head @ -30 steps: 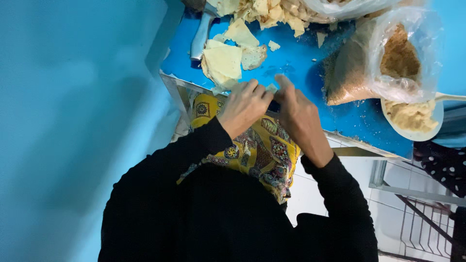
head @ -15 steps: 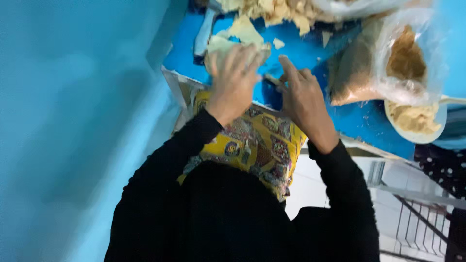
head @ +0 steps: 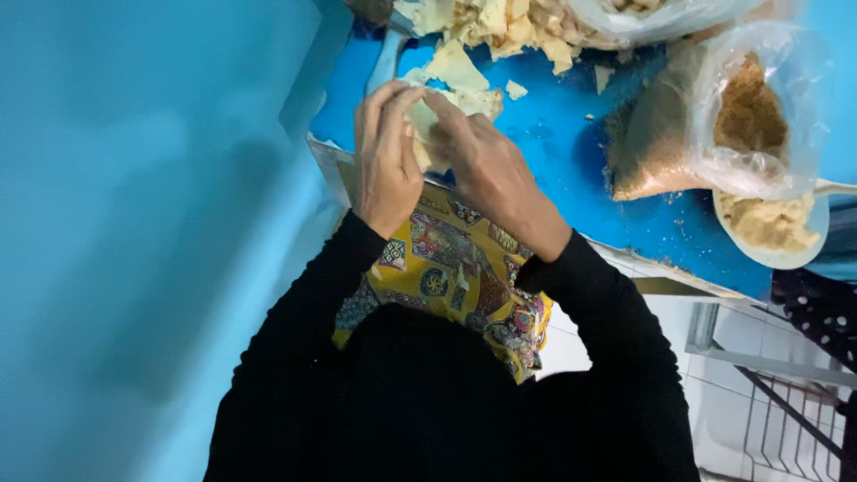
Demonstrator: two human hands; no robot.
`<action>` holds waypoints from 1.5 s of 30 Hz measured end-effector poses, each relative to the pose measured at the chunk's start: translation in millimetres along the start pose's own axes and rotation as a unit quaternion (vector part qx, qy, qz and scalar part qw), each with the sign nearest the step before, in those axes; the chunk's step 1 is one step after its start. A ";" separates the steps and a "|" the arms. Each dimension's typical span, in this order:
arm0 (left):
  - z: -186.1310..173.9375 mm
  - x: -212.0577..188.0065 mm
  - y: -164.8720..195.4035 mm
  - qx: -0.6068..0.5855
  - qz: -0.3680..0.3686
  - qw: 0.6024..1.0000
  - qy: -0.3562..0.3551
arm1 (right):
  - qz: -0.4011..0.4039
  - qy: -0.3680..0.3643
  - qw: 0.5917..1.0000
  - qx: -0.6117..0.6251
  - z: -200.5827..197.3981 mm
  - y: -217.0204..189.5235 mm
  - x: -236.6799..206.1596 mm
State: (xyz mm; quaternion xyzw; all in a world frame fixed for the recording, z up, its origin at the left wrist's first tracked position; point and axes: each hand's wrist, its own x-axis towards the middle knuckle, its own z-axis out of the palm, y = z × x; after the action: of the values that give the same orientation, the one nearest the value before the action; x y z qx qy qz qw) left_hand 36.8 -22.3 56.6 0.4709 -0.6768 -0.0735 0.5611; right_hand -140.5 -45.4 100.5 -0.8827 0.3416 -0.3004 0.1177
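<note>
At far left, a blue wall [head: 134, 223] fills the view, blurred and featureless. Left hand [head: 386, 152] is raised over the near edge of the blue table [head: 553, 134], fingers curled, closed on a pale dough sheet [head: 422, 134]. Right hand [head: 486, 165] is just beside it, fingers bent onto the same sheet from the other side. Both hands touch the sheet and each other; the sheet sits between them, above the table edge.

Change from half a second ago: hands have drawn closer together. Left hand then lay flat on the sheets on the table; now it is lifted with a sheet pinched. Right hand was apart from the left with a finger extended; now it is closed in on the sheet.

Below the hands: a yellow patterned cloth [head: 446, 268] over the lap, black sleeves [head: 295, 357] either side.

Rightward on the table: a heap of pale scraps [head: 500, 22] at the top edge, loose bits [head: 516, 89] near it. Then a clear bag [head: 714, 107] holding brown crumbs, lying on its side. A bowl [head: 772, 241] of pale filling touches the bag's lower end.

Obscured: most of the sheet is hidden by fingers, its shape unclear. Heap and a second bag [head: 661, 13] are cut off by the top edge. A grey object [head: 384, 58] at the table's left end cannot be identified. Bowl is cut off at right.
</note>
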 end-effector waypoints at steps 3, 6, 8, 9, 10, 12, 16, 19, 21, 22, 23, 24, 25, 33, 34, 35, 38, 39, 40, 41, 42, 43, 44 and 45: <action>-3.7 0.7 0.5 0.004 0.002 1.000 -0.006 | 0.000 0.015 1.000 -0.025 -11.1 -5.1 13.3; -3.7 -3.3 2.5 0.049 0.023 0.998 -0.043 | 0.008 0.003 0.998 -0.057 -40.9 -2.9 1.5; 1.3 -9.4 5.7 0.072 0.104 0.987 -0.095 | 0.013 -0.001 0.996 -0.092 -53.6 -2.0 -16.4; 5.8 -13.5 8.0 0.082 0.142 0.979 -0.121 | 0.016 0.006 0.994 -0.112 -58.9 -3.0 -29.8; 11.3 -16.9 9.6 0.085 0.161 0.972 -0.147 | 0.018 0.011 0.991 -0.131 -63.4 -4.0 -43.4; 23.4 -22.7 10.5 0.091 0.205 0.954 -0.198 | 0.081 0.000 0.986 -0.148 -67.3 -5.9 -70.8; 40.7 -32.1 3.6 0.086 0.249 0.945 -0.196 | 0.225 0.115 0.952 -0.175 -112.9 1.3 -152.4; 45.2 -37.8 -3.6 0.061 0.254 0.943 -0.204 | 0.298 0.205 0.893 -0.267 -152.8 29.5 -225.6; 49.0 -38.4 -6.1 0.032 0.238 0.948 -0.207 | 0.302 0.076 0.878 -0.363 -175.9 66.0 -263.9; 50.6 -39.2 -5.8 0.023 0.238 0.949 -0.205 | 0.302 0.009 0.862 -0.407 -186.0 84.1 -281.8; 51.4 -40.4 -5.7 0.015 0.241 0.949 -0.201 | 0.321 -0.018 0.851 -0.416 -188.3 100.4 -298.5; 52.6 -39.9 -5.4 0.009 0.244 0.950 -0.195 | 0.337 -0.044 0.839 -0.425 -185.7 117.0 -311.7; 53.5 -39.3 -5.1 0.013 0.251 0.950 -0.185 | 0.352 -0.072 0.827 -0.432 -187.3 131.7 -322.6; 51.6 -32.3 -5.6 0.015 0.274 0.947 -0.164 | 0.347 -0.155 0.801 -0.462 -206.1 170.9 -343.4; 51.2 -31.2 -6.0 0.018 0.281 0.945 -0.165 | 0.349 -0.158 0.809 -0.446 -207.4 169.5 -343.0; 50.7 -29.6 -7.3 0.021 0.288 0.943 -0.165 | 0.356 -0.157 0.807 -0.445 -207.7 166.2 -341.0; 50.7 -25.8 -9.7 0.018 0.318 0.932 -0.172 | 0.356 -0.126 0.822 -0.427 -207.2 150.1 -332.3; 50.4 -24.9 -10.7 0.015 0.330 0.928 -0.174 | 0.341 -0.100 0.840 -0.411 -207.1 142.6 -327.8; 49.4 -24.3 -11.7 0.010 0.333 0.926 -0.177 | 0.332 -0.082 0.842 -0.418 -205.1 134.4 -322.3; 48.0 -24.3 -12.7 0.004 0.336 0.924 -0.181 | 0.322 -0.065 0.844 -0.425 -204.0 125.6 -315.2; 47.3 -24.0 -13.3 -0.001 0.341 0.922 -0.184 | 0.319 -0.056 0.829 -0.456 -197.0 114.5 -308.1; 46.7 -23.4 -13.9 -0.012 0.335 0.922 -0.192 | 0.315 -0.046 0.814 -0.487 -190.4 104.2 -297.9; 46.0 -23.5 -14.1 -0.023 0.328 0.923 -0.199 | 0.292 -0.030 0.843 -0.450 -186.3 95.4 -284.0; 45.7 -23.2 -14.1 -0.033 0.321 0.924 -0.207 | 0.269 -0.014 0.871 -0.411 -181.8 86.1 -268.5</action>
State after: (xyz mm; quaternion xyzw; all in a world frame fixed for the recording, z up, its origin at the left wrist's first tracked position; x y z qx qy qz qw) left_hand 5.1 -32.9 15.4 0.1834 -0.8898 -0.0076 0.4177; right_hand -454.7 71.4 88.1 -0.7293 0.6571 -0.0767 -0.1747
